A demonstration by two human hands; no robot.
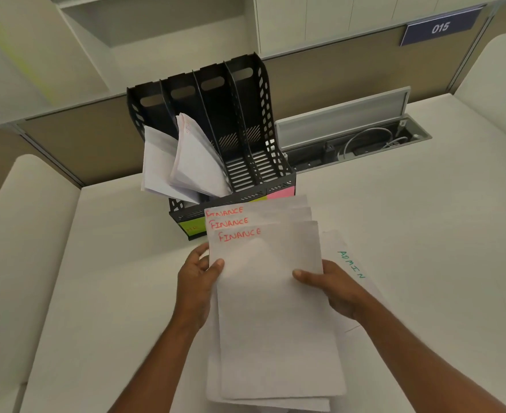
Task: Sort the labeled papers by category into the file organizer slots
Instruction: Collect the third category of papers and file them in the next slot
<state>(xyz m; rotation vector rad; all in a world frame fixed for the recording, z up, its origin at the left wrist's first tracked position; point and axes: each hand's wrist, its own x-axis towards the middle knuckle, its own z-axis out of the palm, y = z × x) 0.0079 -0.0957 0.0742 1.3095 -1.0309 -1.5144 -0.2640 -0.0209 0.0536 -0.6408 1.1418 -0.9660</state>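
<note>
Both hands held a stack of FINANCE papers (pixel 269 293) over the white desk (pixel 424 234), just in front of the black file organizer (pixel 240 129). The left hand (pixel 198 281) pinched the stack's left edge, thumb on top & fingers under. The right hand (pixel 332 287) pinched the right edge the same way. Holding both sides prob. kept the sheets flat & together.

The sheets were fanned a bit, so 3 red FINANCE words showed, one above the other. That likely let the person check they all matched.

One ADMIN paper (pixel 350 263) lay on the desk by the right hand, partly under the stack, prob. set aside for later.

The organizer had 4 slots. The 2 left ones already had papers (pixel 183 162) leaning out; the 2 right ones looked bare. Sticky notes (pixel 280 192) on the front edge marked the slots, but the stack hid some, so I couldn't tell which slot was FINANCE.
</note>
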